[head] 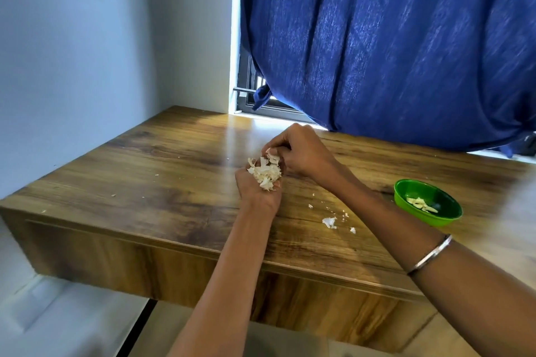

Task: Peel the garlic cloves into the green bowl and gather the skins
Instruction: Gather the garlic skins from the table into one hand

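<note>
From the head camera I see my left hand (258, 185) palm up over the wooden table (162, 171), cupped around a pile of garlic skins (265, 171). My right hand (301, 153) is just beside the pile, and its curled fingers pinch a bit of skin at the top of it. The green bowl (427, 202) sits on the table, well to the right of the pile, with peeled cloves (420, 204) inside. A few loose scraps (329, 222) lie between the pile and the bowl. A blue curtain (391, 43) hangs behind the pile.
</note>
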Demonstrator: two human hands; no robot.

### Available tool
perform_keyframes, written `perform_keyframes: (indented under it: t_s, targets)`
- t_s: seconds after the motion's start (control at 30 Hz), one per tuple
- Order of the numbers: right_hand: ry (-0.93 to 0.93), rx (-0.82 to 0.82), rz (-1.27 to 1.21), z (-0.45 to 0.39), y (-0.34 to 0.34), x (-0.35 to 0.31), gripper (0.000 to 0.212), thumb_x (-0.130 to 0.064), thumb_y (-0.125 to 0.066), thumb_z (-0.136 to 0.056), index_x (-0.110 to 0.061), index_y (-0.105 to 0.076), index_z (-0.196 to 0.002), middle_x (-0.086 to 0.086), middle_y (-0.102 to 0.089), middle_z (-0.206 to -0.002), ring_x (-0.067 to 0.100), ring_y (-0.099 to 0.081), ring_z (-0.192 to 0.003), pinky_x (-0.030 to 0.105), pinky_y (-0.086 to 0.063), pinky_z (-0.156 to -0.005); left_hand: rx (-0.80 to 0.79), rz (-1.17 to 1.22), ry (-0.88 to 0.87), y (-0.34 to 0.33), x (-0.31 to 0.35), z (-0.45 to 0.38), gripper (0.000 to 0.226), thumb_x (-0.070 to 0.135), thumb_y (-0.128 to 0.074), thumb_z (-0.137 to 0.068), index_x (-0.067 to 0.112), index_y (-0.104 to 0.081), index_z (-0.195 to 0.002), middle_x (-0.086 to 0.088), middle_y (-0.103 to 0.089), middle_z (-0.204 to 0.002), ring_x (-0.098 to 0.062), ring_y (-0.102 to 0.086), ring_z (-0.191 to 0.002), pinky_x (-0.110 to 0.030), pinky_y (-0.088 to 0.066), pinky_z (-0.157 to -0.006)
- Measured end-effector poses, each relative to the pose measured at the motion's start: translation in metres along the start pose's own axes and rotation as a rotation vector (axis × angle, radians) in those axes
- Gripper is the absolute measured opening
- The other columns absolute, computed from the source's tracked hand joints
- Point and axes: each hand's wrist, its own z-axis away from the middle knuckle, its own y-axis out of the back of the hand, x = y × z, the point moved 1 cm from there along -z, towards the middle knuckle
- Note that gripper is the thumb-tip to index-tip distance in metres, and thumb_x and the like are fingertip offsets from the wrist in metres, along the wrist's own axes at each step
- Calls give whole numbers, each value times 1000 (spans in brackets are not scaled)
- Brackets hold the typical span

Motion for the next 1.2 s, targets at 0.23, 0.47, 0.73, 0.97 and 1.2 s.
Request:
perform_keyframes:
  t_s: [0.23, 0.47, 0.73, 0.97, 1.2]
  targets:
    - [77, 3, 85, -3, 3, -5, 20, -10, -83, -78, -24, -83, -93, -7, -79, -88, 1, -70, -82, 15, -49, -79, 31, -19, -11, 1, -2, -2, 39, 15, -28, -102, 9, -60, -81, -11, -65, -82, -24, -62, -78, -40, -50, -93]
    - [84, -25, 90, -4, 8, -8, 17, -12, -91, -68, -19, -81, -80, -8, -75, -71, -4, -68, -65, 23, -54, -77, 1, -28, 2, 1, -1, -2, 36, 14, -26, -99, 8, -57, -82, -12, -60, -81, -23, -59, -77, -42, -51, -89]
    - [107, -48, 174, -8, 9, -9, 27, 4, -73, -82, -19, -83, -91, -4, -79, -88, 6, -67, -82, 26, -55, -79, -8, -7, 7, -1, -1, 1, 39, 15, -26, -103, 0, -61, -95, -19, -68, -85, -29, -65, -83, -42, -54, -89]
    - [116, -51, 198, -7, 16, -15, 21, -4, -76, -77, -18, -83, -91, -4, -79, -84, 7, -71, -77, 19, -51, -77, -4, -60, 2, -2, -1, 3, 41, 17, -26, -104, 2, -63, -99, -18, -67, -98, -30, -64, -94, -46, -48, -103]
    - [125, -14, 116, -7, 21, -10, 18, -8, -85, -72, -24, -83, -82, -10, -76, -74, -3, -69, -70, 23, -58, -80, -22, -11, 6, -4, 0, 5, 40, 16, -26, -103, -2, -62, -100, -21, -67, -95, -32, -65, -91, -43, -53, -92]
